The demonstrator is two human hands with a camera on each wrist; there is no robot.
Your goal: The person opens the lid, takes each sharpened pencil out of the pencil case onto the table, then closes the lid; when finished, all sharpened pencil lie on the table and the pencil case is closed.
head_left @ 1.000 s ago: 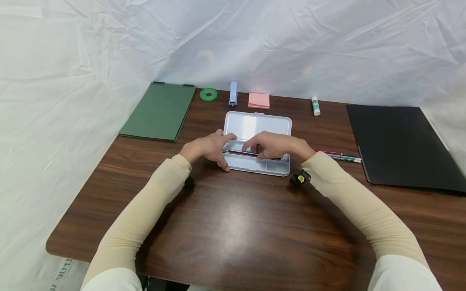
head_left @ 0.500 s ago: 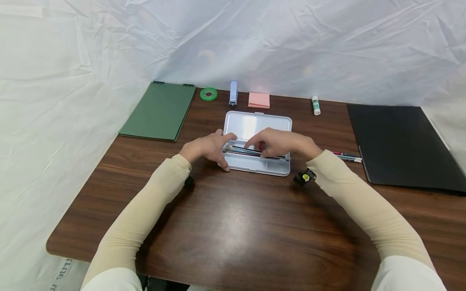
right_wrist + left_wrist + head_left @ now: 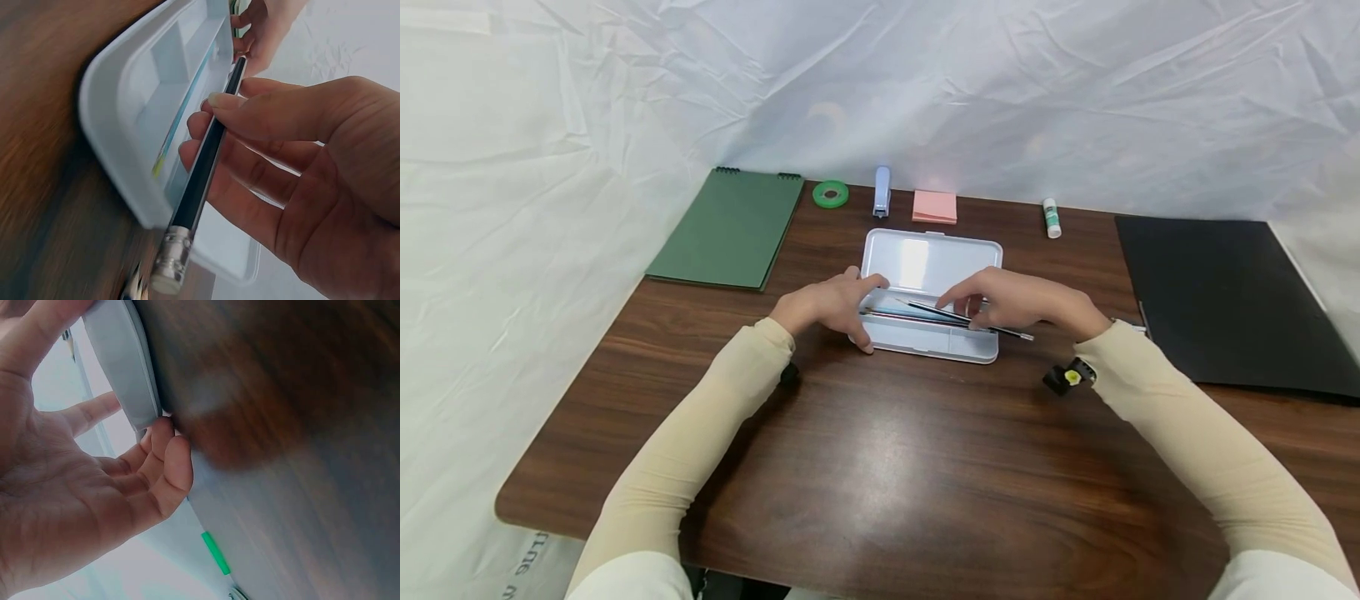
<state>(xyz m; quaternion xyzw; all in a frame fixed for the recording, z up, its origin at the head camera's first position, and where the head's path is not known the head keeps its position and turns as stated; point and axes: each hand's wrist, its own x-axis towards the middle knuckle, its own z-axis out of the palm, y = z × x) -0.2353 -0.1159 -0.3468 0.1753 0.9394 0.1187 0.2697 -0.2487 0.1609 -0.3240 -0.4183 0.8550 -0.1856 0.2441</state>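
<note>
A white pencil case (image 3: pixel 917 337) lies with its lid raised at the middle of the table. My left hand (image 3: pixel 823 304) grips its left end, thumb at the front corner and forefinger at the back by the lid. Over the case's right half, my right hand (image 3: pixel 1011 300) pinches a black pencil (image 3: pixel 209 147) between thumb and fingers. The pencil slants, its eraser end past the case's right edge. A light blue pencil (image 3: pixel 179 119) rests inside the case; in the head view other slim pencils beneath are partly covered by the right hand.
At the back are a green tape roll (image 3: pixel 831 194), a stapler (image 3: pixel 882 192), pink sticky notes (image 3: pixel 935 207) and a glue stick (image 3: pixel 1052 218). A green spiral notebook (image 3: pixel 730 229) lies left, a black folder (image 3: pixel 1232 300) right. My right sleeve mostly hides pencils (image 3: pixel 1138 328) beside the folder.
My right hand has moved right and now holds the black pencil raised at a slant; earlier its fingers were down in the case among the pencils. The left hand stays put.
</note>
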